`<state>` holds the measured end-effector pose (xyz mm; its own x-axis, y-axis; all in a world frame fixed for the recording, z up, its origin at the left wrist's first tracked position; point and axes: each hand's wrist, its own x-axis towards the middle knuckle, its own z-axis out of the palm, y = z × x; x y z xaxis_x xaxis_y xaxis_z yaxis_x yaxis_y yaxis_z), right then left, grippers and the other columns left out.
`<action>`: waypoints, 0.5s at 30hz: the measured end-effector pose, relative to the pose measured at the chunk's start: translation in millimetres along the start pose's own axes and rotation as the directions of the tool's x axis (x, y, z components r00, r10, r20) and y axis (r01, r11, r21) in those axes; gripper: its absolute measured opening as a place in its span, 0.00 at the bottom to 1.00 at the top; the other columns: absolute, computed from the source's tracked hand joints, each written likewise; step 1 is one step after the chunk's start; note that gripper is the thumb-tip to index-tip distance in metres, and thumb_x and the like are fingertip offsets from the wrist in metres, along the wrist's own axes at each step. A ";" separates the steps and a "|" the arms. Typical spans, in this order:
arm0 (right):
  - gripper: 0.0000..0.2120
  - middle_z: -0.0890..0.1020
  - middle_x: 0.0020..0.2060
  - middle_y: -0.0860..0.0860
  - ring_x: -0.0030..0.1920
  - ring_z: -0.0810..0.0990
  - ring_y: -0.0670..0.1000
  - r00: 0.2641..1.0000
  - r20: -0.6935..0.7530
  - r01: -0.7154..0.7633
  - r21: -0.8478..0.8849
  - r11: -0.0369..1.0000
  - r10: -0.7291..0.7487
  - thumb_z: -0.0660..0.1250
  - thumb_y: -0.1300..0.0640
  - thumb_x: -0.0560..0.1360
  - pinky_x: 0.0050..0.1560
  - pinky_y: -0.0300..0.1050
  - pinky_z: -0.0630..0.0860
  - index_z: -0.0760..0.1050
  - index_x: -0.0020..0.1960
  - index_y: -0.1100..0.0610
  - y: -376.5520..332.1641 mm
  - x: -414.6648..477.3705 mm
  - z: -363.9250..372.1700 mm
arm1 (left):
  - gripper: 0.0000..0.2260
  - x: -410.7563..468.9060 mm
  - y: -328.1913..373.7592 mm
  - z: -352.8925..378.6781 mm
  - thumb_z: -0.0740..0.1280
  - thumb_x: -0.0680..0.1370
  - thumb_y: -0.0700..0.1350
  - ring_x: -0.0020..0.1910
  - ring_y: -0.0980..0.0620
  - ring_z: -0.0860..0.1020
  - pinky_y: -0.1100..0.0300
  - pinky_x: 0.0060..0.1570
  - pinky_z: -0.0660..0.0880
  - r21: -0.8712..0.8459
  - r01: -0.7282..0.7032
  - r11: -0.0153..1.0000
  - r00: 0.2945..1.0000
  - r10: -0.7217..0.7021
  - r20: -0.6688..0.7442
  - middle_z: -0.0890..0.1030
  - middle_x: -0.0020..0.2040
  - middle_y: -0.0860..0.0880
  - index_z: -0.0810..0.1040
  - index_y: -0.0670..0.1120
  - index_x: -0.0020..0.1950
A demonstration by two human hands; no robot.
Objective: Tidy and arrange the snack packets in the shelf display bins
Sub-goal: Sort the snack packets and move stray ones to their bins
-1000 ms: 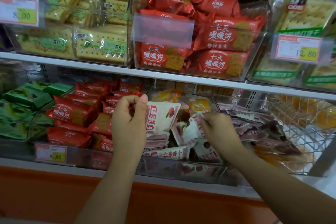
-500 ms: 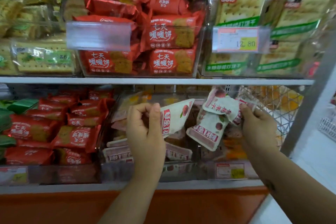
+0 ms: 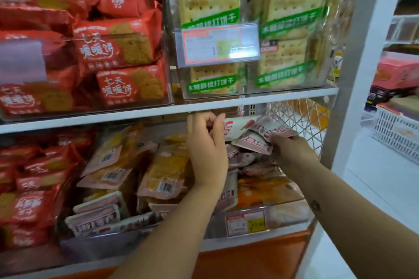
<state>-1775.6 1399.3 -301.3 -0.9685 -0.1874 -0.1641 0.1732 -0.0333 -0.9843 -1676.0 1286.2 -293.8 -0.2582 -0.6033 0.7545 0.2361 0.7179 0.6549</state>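
Observation:
My left hand [image 3: 207, 149] pinches a white snack packet [image 3: 237, 128] with red print, held up just under the upper shelf edge. My right hand [image 3: 291, 149] grips a bunch of pink-and-white packets [image 3: 260, 140] beside it, over the right clear bin [image 3: 288, 213] on the lower shelf. More pink packets [image 3: 242, 158] lie below both hands in that bin. The middle bin [image 3: 95, 248] holds orange packets [image 3: 163, 174] and pink-white ones [image 3: 97, 213] lying loosely.
Red biscuit packs [image 3: 118, 47] and green-labelled cracker packs [image 3: 210, 0] fill clear bins on the upper shelf. A wire basket [image 3: 299, 118] sits behind at the right. A white shelf post [image 3: 362, 52] stands right; beyond it is a white crate [image 3: 394, 131].
Both hands rose and moved right with their packets, from the middle bin to above the right bin. The view swung right.

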 end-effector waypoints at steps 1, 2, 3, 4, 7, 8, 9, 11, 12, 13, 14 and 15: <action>0.02 0.80 0.41 0.56 0.40 0.80 0.56 0.999 0.037 0.007 0.002 1.000 -0.007 0.64 0.62 0.76 0.33 0.47 0.74 0.73 0.48 0.59 1.2 -0.6 0.3 | 0.08 -1.4 -2.8 1.3 0.63 0.78 0.44 0.38 0.64 0.69 0.74 0.39 0.65 0.015 -0.033 0.999 0.999 0.033 0.024 0.67 0.39 0.58 0.69 0.47 0.40; 0.02 0.81 0.43 0.56 0.42 0.80 0.57 0.998 0.068 0.016 -0.004 1.000 -0.016 0.64 0.62 0.76 0.35 0.48 0.75 0.72 0.49 0.58 1.5 -1.3 -0.5 | 0.07 -1.9 -5.7 1.1 0.63 0.78 0.45 0.38 0.64 0.68 0.74 0.40 0.65 0.028 -0.058 0.998 0.997 0.056 0.050 0.67 0.39 0.59 0.69 0.47 0.40; 0.02 0.81 0.44 0.57 0.44 0.81 0.58 0.995 0.097 0.022 -0.018 1.000 -0.020 0.64 0.61 0.76 0.37 0.50 0.76 0.73 0.48 0.57 3.4 0.2 -2.3 | 0.07 -1.7 -8.8 -0.2 0.63 0.78 0.46 0.38 0.64 0.68 0.74 0.39 0.65 0.043 -0.087 0.995 0.993 0.083 0.086 0.66 0.39 0.58 0.69 0.48 0.41; 0.02 0.82 0.45 0.58 0.45 0.82 0.59 0.991 0.130 0.018 -0.016 1.000 -0.016 0.64 0.60 0.76 0.39 0.52 0.77 0.73 0.49 0.57 2.8 -1.6 -4.1 | 0.07 -0.9 -12.0 -2.3 0.62 0.77 0.47 0.37 0.63 0.68 0.74 0.39 0.66 0.065 -0.131 0.989 0.982 0.121 0.142 0.67 0.39 0.57 0.70 0.47 0.41; 0.03 0.82 0.46 0.61 0.46 0.82 0.61 0.979 0.204 0.011 0.034 0.999 -0.017 0.63 0.61 0.77 0.46 0.56 0.78 0.74 0.50 0.60 2.6 -5.9 -12.1 | 0.10 2.8 -20.7 -10.7 0.61 0.77 0.51 0.37 0.59 0.69 0.70 0.35 0.69 0.186 -0.363 0.913 0.856 0.248 0.453 0.69 0.43 0.54 0.72 0.45 0.42; 0.02 0.82 0.47 0.62 0.46 0.82 0.61 0.977 0.212 0.029 0.038 0.999 -0.036 0.63 0.61 0.77 0.46 0.55 0.78 0.74 0.49 0.59 2.0 -8.2 -14.1 | 0.11 4.3 -23.7 -12.3 0.60 0.77 0.52 0.37 0.58 0.71 0.66 0.34 0.71 0.230 -0.430 0.873 0.787 0.237 0.570 0.70 0.45 0.53 0.72 0.46 0.42; 0.02 0.82 0.46 0.61 0.43 0.82 0.60 0.975 0.216 0.049 0.033 0.998 -0.055 0.63 0.61 0.77 0.42 0.52 0.79 0.73 0.47 0.58 1.7 -10.4 -15.8 | 0.10 5.5 -25.3 -13.8 0.60 0.78 0.53 0.38 0.55 0.73 0.60 0.35 0.74 0.276 -0.463 0.842 0.723 0.179 0.668 0.70 0.47 0.53 0.71 0.47 0.44; 0.03 0.81 0.41 0.57 0.34 0.80 0.52 0.974 0.209 0.095 -0.034 0.995 -0.086 0.64 0.58 0.77 0.27 0.39 0.74 0.72 0.45 0.56 0.3 -15.7 -18.6 | 0.06 7.4 -28.5 -15.7 0.61 0.79 0.52 0.45 0.52 0.76 0.52 0.42 0.76 0.364 -0.435 0.824 0.643 0.001 0.766 0.71 0.52 0.54 0.70 0.50 0.48; 0.04 0.80 0.38 0.54 0.30 0.77 0.49 0.976 0.188 0.133 -0.128 0.983 -0.108 0.64 0.57 0.77 0.22 0.36 0.69 0.71 0.45 0.55 -0.5 -17.5 -20.4 | 0.06 8.1 -30.0 -16.4 0.62 0.79 0.51 0.50 0.52 0.76 0.51 0.46 0.76 0.397 -0.404 0.824 0.619 -0.074 0.782 0.73 0.55 0.54 0.71 0.51 0.53; 0.06 0.78 0.37 0.53 0.30 0.74 0.48 0.974 0.183 0.179 -0.246 0.952 -0.136 0.66 0.54 0.76 0.22 0.37 0.67 0.70 0.47 0.56 -0.4 -17.7 -22.4 | 0.09 8.1 -30.7 -16.8 0.63 0.79 0.50 0.54 0.52 0.76 0.51 0.50 0.76 0.419 -0.392 0.819 0.600 -0.118 0.791 0.73 0.60 0.54 0.71 0.52 0.58; 0.11 0.77 0.38 0.53 0.31 0.74 0.49 0.969 0.189 0.220 -0.362 0.906 -0.160 0.67 0.51 0.75 0.24 0.38 0.67 0.70 0.50 0.57 0.0 -16.7 -24.5 | 0.13 7.7 -31.0 -16.8 0.63 0.79 0.50 0.57 0.52 0.76 0.51 0.54 0.75 0.431 -0.401 0.808 0.581 -0.139 0.802 0.73 0.64 0.54 0.70 0.53 0.63; 0.16 0.77 0.41 0.53 0.35 0.76 0.51 0.963 0.202 0.256 -0.470 0.845 -0.179 0.68 0.48 0.73 0.28 0.40 0.68 0.69 0.53 0.58 -0.4 -17.2 -25.7 | 0.16 7.4 -30.4 -17.0 0.62 0.79 0.50 0.60 0.51 0.75 0.50 0.58 0.73 0.437 -0.423 0.794 0.567 -0.145 0.811 0.72 0.66 0.54 0.68 0.54 0.67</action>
<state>-1763.7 1427.8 -299.7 -0.9275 -0.3724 0.0313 -0.1852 0.3851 -0.9041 -1669.2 1254.0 -307.4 -0.9403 -0.1645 0.2979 -0.1131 0.9767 0.1822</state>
